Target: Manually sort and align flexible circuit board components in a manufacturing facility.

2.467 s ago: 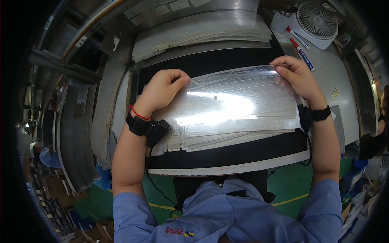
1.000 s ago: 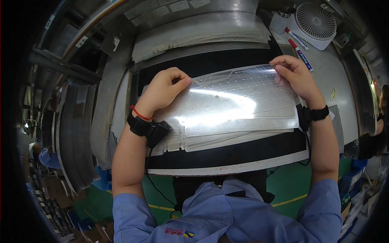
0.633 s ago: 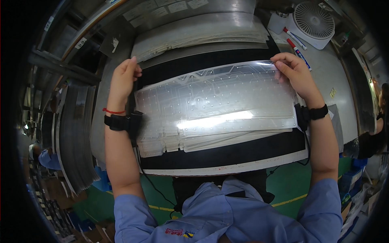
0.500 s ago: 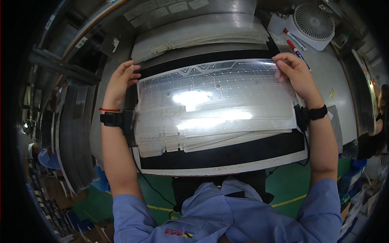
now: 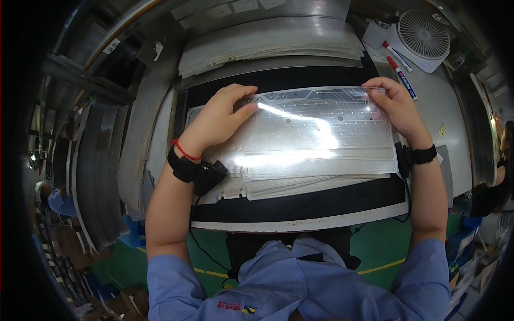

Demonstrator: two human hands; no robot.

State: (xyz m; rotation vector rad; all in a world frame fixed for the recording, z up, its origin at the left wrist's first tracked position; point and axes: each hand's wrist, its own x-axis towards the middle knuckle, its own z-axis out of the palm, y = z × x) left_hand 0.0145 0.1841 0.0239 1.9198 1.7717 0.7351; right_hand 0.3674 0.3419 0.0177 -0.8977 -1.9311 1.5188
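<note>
A clear plastic film sheet (image 5: 300, 125) with printed circuit lines and rows of dots lies over a stack of similar sheets (image 5: 278, 187), with bright glare across it. My right hand (image 5: 397, 107) grips its far right corner, thumb on top and other fingers showing through the film from beneath. At the sheet's far edge, left of the middle, my left hand (image 5: 222, 117) has its thumb over the film and its index finger along the edge; the remaining fingers are hidden. The left part of the sheet is covered by that hand and wrist.
Under the stack is a black mat (image 5: 321, 206) on a pale board. Another pile of sheets (image 5: 273, 45) stands behind. A white fan (image 5: 424, 36) and markers (image 5: 401, 77) are at the far right. Stacked sheets (image 5: 99, 176) are at the left, and cables hang from both wrist devices.
My left hand has moved right from beside the sheet's far left corner onto its far edge, and its fingers have closed there. My right hand keeps its corner. The view has shifted slightly.
</note>
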